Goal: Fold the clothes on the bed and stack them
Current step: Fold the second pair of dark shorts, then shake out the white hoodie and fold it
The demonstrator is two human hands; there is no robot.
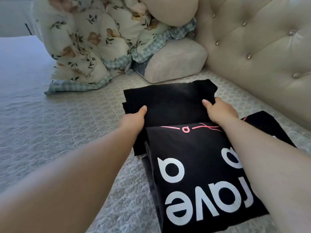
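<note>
A plain black folded garment (170,100) lies on the bed, just beyond a folded black shirt with white letters and a pink line drawing (198,174). My left hand (134,120) grips the plain garment's left edge, thumb on top, fingers hidden under the cloth. My right hand (220,110) grips its right edge the same way. The near end of the plain garment lies partly under the printed shirt. More dark cloth (149,167) sticks out beneath the printed shirt at its left side.
The bed is covered with a pale textured spread (50,132). A floral quilt with checked trim (87,47) is bunched at the back, beside beige pillows (175,61). A tufted beige headboard (260,47) rises on the right.
</note>
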